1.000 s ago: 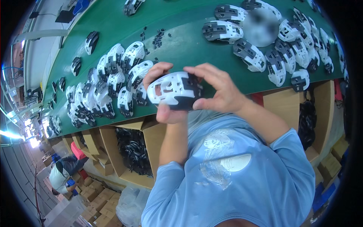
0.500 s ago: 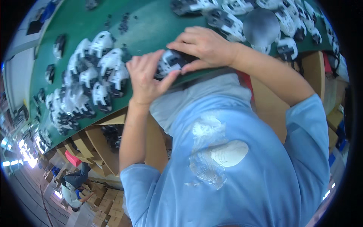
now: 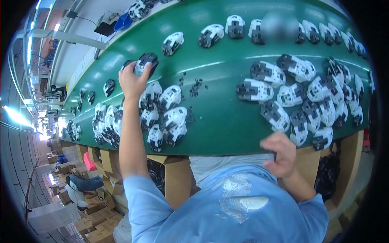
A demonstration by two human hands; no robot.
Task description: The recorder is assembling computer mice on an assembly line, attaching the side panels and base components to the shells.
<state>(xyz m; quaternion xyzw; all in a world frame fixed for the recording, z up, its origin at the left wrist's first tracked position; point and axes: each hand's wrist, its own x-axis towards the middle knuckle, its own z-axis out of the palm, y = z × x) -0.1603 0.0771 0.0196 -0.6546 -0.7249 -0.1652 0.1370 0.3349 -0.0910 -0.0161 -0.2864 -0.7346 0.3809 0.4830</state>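
Observation:
At the far left of the green table [image 3: 219,121], my left hand [image 3: 134,81] grips a dark grey and black computer mouse shell [image 3: 148,60] from its near side. Just left of it, partly behind my fingers, is another dark mouse shell [image 3: 128,64]. My right hand [image 3: 281,152] hovers over the front edge, fingers bent and thumb apart, with nothing visible in it. Beside it lie many white-and-black mouse shells [image 3: 291,95]. Below my left hand's shell sits a second cluster of white-and-black shells [image 3: 170,97].
Small black parts [image 3: 196,87] are scattered mid-table. A row of mouse shells [image 3: 235,27] lines the far side, partly covered by a blurred round patch. Cardboard boxes [image 3: 178,174] stand under the front edge. Another person [image 3: 81,190] bends among cartons at the lower left.
My hands were together on a shell at the table's front edge. My left hand has carried a shell away to the far left; my right hand has let go and drawn back right.

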